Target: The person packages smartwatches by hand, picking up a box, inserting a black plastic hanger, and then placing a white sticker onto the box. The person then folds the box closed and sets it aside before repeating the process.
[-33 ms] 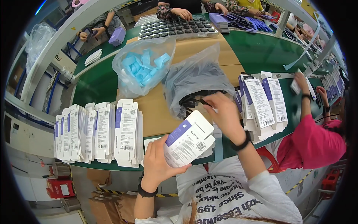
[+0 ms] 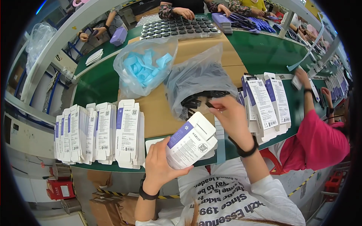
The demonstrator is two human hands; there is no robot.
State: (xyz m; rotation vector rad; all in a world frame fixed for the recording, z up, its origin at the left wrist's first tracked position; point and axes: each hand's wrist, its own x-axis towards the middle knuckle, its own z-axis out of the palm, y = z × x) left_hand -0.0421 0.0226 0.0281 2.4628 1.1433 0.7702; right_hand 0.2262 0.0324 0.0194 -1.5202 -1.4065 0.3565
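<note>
In my left hand [image 2: 159,162] is a flat white and purple carton [image 2: 190,144], tilted, its printed side up and its top flap raised. Thumb and fingers grip its lower left side. My right hand [image 2: 234,118] pinches a small black piece [image 2: 209,106] beside the mouth of a clear plastic bag [image 2: 200,77]. Dark pieces fill that bag, and several black ones show at its opening. The exact kind of the pinched piece is too small to tell. Part of a white carton stack lies beneath the held carton.
Rows of upright cartons stand left [image 2: 127,132] and right [image 2: 264,103]. A bag of light blue strips [image 2: 145,67] lies behind, on brown cardboard [image 2: 156,124]. Farther back is a tray of black parts [image 2: 179,27]. A co-worker in a pink sleeve [image 2: 320,139] works at right.
My right hand has drawn slightly toward me and to the right, away from the bag's mouth, with the black piece. The left hand and carton stay nearly still.
</note>
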